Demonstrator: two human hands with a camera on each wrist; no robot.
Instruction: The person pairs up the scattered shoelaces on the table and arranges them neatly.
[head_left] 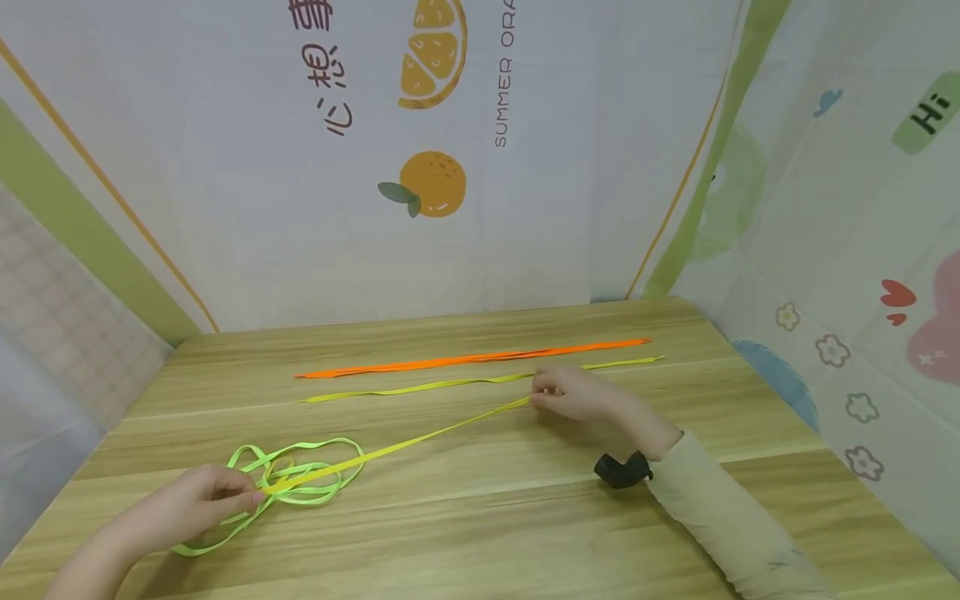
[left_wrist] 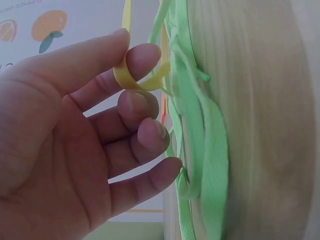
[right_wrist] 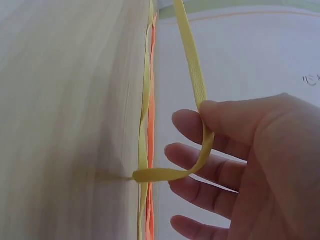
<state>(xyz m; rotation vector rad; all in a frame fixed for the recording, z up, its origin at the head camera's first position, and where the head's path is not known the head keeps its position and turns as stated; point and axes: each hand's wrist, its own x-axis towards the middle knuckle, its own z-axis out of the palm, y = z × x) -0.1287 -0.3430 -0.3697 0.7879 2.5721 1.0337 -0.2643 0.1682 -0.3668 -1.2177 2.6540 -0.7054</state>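
Yellow lace (head_left: 420,440) stretches: left hand (head_left: 193,503) pinches it toward the surface's (head_left: 465,533) left edge, right hand (head_left: 573,393) toward the far edge.

Wearing cream sleeve (head_left: 731,517) on right forearm (head_left: 647,425), lightly creased, faint dark marks (head_left: 784,559) toward elbow | with stubby, bent black piece (head_left: 621,472) beside cuff (head_left: 672,450) | bare at left hand (head_left: 198,502) and right hand (head_left: 572,393)

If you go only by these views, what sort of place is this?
Probably a screened-off indoor workspace: a wood-grain table, a fruit-print cloth hanging behind it, and a yellow lace held above the table.
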